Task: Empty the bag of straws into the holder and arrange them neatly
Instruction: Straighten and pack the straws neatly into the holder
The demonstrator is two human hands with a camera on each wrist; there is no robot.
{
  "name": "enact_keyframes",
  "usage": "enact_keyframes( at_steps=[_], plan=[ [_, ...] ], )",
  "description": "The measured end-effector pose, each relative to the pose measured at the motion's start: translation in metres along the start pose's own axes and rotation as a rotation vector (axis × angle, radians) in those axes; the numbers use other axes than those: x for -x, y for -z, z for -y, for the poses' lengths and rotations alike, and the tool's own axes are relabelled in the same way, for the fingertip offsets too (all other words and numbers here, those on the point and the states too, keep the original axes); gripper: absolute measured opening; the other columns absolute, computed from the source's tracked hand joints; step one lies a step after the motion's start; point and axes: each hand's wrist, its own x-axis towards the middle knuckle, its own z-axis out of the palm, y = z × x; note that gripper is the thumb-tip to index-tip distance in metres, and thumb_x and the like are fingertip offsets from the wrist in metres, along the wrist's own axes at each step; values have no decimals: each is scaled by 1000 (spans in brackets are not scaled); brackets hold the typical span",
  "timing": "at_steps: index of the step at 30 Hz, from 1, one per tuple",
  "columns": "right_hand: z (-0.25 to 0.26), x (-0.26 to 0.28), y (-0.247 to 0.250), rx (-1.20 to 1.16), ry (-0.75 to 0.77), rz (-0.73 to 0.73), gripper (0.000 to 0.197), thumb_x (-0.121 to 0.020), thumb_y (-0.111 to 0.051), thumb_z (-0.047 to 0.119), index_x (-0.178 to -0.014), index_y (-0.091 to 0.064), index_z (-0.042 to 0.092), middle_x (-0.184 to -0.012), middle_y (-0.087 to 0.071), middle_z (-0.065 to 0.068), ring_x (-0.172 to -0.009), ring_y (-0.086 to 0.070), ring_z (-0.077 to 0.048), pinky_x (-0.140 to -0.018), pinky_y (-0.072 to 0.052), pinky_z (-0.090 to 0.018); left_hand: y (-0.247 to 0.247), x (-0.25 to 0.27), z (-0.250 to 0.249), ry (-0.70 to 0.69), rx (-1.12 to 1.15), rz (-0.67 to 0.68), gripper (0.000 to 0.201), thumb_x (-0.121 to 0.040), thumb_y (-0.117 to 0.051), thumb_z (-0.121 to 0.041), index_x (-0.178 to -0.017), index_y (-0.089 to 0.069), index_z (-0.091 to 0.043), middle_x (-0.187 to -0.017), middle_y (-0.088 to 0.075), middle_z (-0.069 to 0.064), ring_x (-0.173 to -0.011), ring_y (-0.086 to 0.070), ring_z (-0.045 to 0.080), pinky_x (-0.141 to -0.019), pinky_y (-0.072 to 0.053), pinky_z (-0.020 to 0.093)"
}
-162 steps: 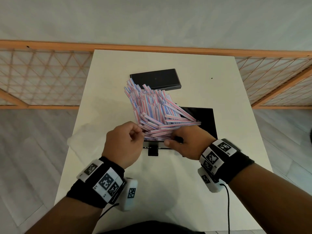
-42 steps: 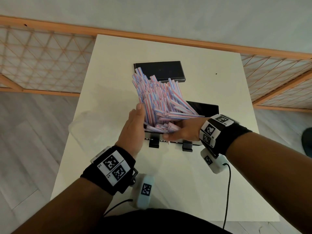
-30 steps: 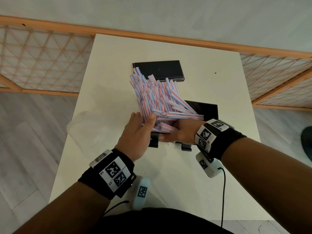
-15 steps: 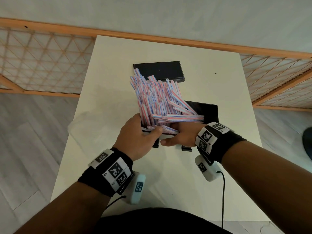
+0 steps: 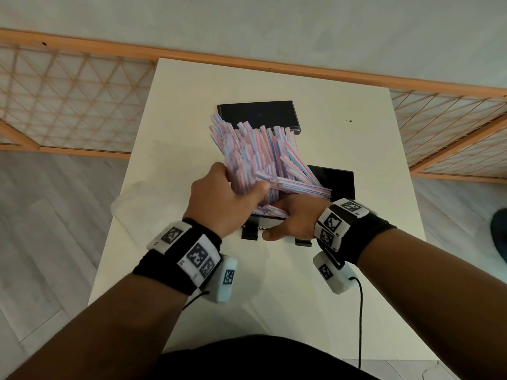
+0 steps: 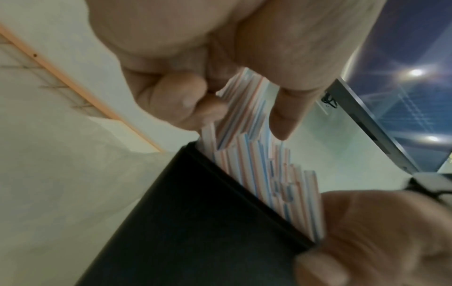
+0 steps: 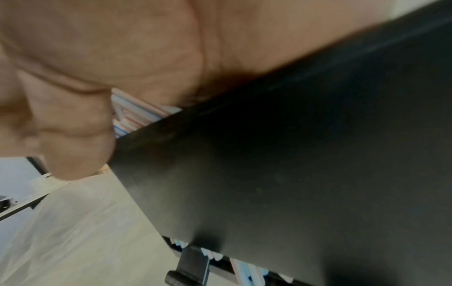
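Straws (image 5: 255, 152) are standing in a loose, fanned bunch in the black holder (image 5: 337, 179), which sits at about the centre of the white table (image 5: 384, 174). Against the view from half a second ago, my left hand (image 5: 225, 198) has climbed from the holder's front lip up the 9 o'clock flank of the bunch; its fingers are now curled around a clump, and the left wrist view shows thumb and fingers pinching several striped straws just above the holder's edge. My right hand (image 5: 290, 218) has stayed put on the near wall at 6 o'clock, fingers wrapped over it and thumb along the front, steadying it.

I read this as tidying, not emptying: the straws are already in, but several lie nearly flat across the top, pointing to 3 o'clock, so the arranging is unfinished.

For room, the black lid (image 5: 258, 116) lies just behind at 12 o'clock, under the leaning straw tips. The crumpled clear bag (image 5: 131, 198) rests at 9 o'clock by the table edge. Open tabletop lies at 3 o'clock and toward me at 6 o'clock.
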Motion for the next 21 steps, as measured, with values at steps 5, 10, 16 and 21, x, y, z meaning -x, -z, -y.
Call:
enact_keyframes(
  at_steps=[5, 10, 16, 21],
  plan=[
    [-2, -1, -5, 157, 138, -168, 90, -54, -45, 81, -127, -61, 31, -141, -50, 4, -134, -42, -25, -109, -37, -45, -8, -14, -12, -59, -33, -22, 33, -81, -67, -53, -88, -61, -21, -83, -71, -3, -90, -68, 28, -70, -41, 25],
    [-5, 9, 2, 63, 178, -200, 87, -62, -53, 70, -136, -53, 24, -142, -48, 1, -132, -44, -24, -108, -40, -42, 0, -5, -16, -204, 29, -175, 17, -93, -64, -31, -102, -68, -18, -75, -71, 2, -83, -67, 31, -65, -33, 18],
    [-12, 15, -2, 114, 152, -156, 71, -74, -58, 58, -133, -57, 19, -140, -41, -3, -132, -41, -26, -109, -38, -39, 0, 4, 7, -145, 149, -152, 52, -84, -69, -60, -110, -57, -18, -75, -68, -8, -75, -71, 23, -74, -54, 33],
    [-14, 26, -7, 45, 164, -244, 70, -76, -54, 51, -139, -51, 22, -141, -49, -2, -131, -46, -23, -106, -42, -39, -6, 8, 28, -101, 293, -189, 64, -68, -69, -81, -100, -38, -35, -95, -67, 0, -71, -70, 33, -65, -59, 54]
  ],
)
